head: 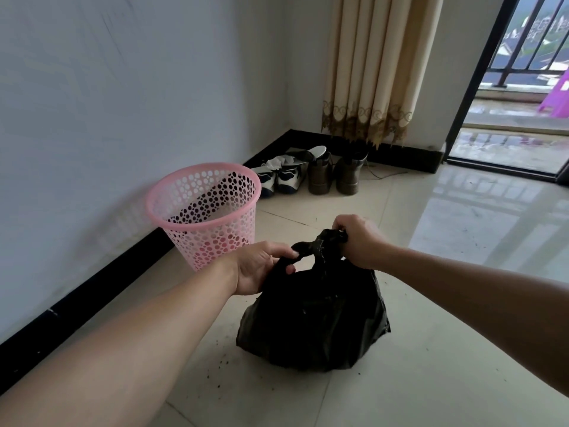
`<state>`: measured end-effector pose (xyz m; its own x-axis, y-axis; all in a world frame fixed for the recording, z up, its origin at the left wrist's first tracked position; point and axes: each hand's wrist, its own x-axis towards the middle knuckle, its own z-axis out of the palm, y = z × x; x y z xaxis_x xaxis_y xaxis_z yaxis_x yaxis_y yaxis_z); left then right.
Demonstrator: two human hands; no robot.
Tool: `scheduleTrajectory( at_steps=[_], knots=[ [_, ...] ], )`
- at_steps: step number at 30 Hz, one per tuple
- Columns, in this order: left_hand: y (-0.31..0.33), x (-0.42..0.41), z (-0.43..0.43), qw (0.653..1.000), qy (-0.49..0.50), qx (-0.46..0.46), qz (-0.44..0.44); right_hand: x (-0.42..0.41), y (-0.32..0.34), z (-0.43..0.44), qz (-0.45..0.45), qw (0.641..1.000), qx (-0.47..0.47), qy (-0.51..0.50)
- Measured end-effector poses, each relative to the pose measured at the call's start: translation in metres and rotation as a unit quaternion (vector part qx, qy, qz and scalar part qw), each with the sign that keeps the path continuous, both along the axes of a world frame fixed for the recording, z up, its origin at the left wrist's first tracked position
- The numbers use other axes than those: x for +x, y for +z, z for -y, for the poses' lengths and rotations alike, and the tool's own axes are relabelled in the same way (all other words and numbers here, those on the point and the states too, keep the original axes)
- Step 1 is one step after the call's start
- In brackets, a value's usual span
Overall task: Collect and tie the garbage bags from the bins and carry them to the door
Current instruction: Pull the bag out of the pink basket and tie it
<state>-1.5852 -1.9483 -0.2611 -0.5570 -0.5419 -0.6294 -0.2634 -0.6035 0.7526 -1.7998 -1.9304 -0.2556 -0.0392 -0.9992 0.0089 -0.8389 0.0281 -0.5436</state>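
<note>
Bag (314, 318): black, thin film, sits on the floor (431, 349) just in front of the person, out of the bin (204, 211) and a little to its right. The pink perforated bin stands upright by the wall.

Left hand (258, 266): fingers curled, pinching one twisted ear of the bag's mouth. Right hand (360, 241): fist closed round the other ear, held slightly higher. The two ears cross between the hands in a tight bunch (320, 248). It looks like a knot being drawn, but I cannot tell whether it is fully cinched.

Handling, as judged:
- Soft, no stiffness. The body slumps wide and low on the tile, so the contents look loose rather than boxy.
- Moderate fill, probably light to middling weight, and one hand should carry it.
- The film looks slick and thin. It may stretch or tear if jerked by one ear alone.
- Dark specks (220, 365) lie on the tile around the base, so there may be a leak or spill. Lift straight up and do not drag.

Where to hold: the gathered neck just below the knot, whole fist round it, or through the loop of the ears once tied. The belly offers nothing to grip.

Nearby: shoes (320, 174) along the far wall under a curtain (369, 72), and an open balcony doorway (508, 134) at far right, well apart from the bag.
</note>
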Motion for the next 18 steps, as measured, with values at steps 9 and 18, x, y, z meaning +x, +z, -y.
scheduleTrajectory(
  at_steps=[9, 18],
  knots=[
    [-0.004, -0.016, 0.005, 0.984, -0.032, -0.119, 0.129, 0.007, -0.004, -0.003, -0.060, 0.991, -0.109, 0.044],
    [-0.007, -0.006, 0.007, 0.964, 0.116, -0.152, 0.188, 0.006, -0.006, 0.000, 0.132, 0.986, 0.089, 0.041]
  ],
)
